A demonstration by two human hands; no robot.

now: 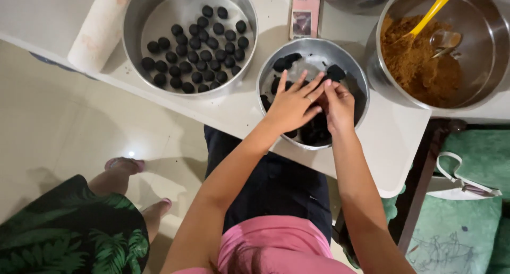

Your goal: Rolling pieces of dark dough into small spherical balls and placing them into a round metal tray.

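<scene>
Both our forearms reach out over the white tabletop (393,141) into a small steel bowl (357,83) holding dark, nearly black lumps (336,72) of rough, uneven shape. Our left hand (292,104) lies flat with fingers spread, covering whatever sits beneath it. Our right hand (339,106) curls beside it, touching it, fingertips pinched together; we cannot tell whether they grip anything. Left of our hands, a wider pan (137,19) holds neat dark balls (194,45).

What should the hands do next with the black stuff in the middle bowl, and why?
Probably roll the dark bit between the left hand and right hand over the middle bowl, then set it in the big pan, where finished dark balls already lie.
</scene>
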